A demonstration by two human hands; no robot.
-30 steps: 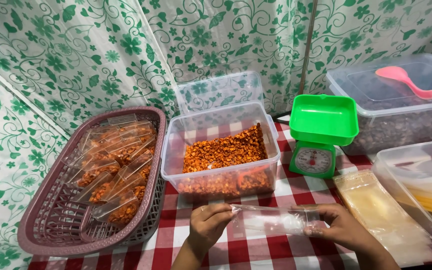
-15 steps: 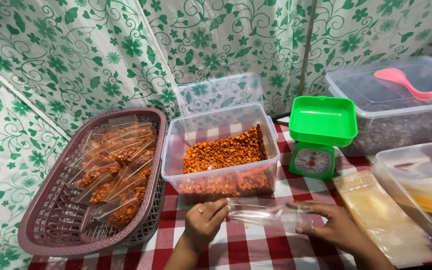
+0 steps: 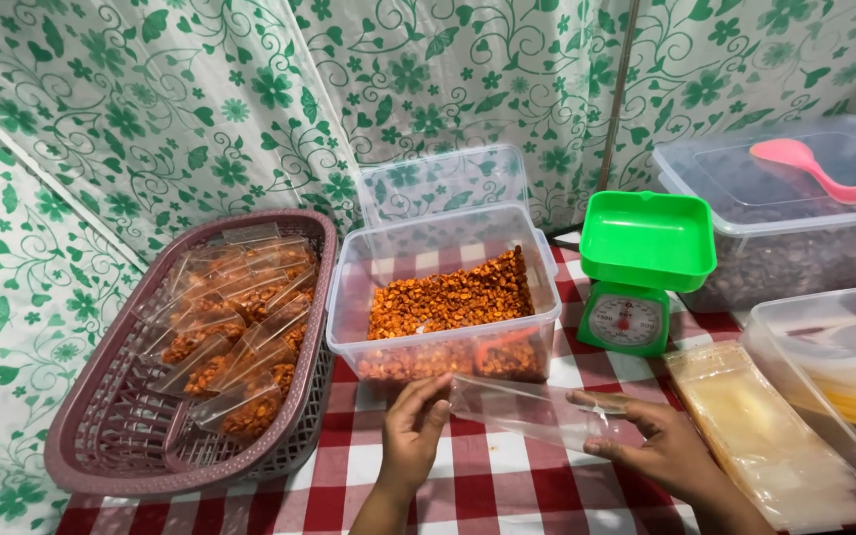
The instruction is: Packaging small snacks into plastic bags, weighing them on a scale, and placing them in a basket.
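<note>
Both hands are on one small clear plastic bag [image 3: 527,408], held flat just above the red-and-white checked tablecloth [image 3: 507,490], right in front of the clear tub of orange snack bits [image 3: 448,302]. The left hand [image 3: 413,431] has its fingers pressed together with the tips pinching the bag's left end. The right hand [image 3: 651,446] is looser, thumb and forefinger nipping the right end, the other fingers half spread underneath. I can't tell whether the bag's mouth is parted or still stuck shut.

What I'd worry about: that film looks thin and slippery, and each hand only has a fingertip hold. If either pinch slides, the bag probably flops onto the cloth or folds on itself. Pulling the two ends apart too hard could stretch or split it.

The tub sits touching-close to the knuckles, so a jerk forward could nudge it, and those crumbs look like they'd scatter easily. Its lid [image 3: 443,183] leans upright behind it against the green leaf-print curtain [image 3: 200,109], and looks like it could tip with a bump.

On the left, the mauve basket [image 3: 101,436] already holds filled packets [image 3: 235,332]. On the right, the stack of empty bags [image 3: 765,436] lies just beside the right wrist, so a sweep of the forearm could fan it out. The green kitchen scale [image 3: 641,272] stands behind, and looks light enough to shift.
</note>
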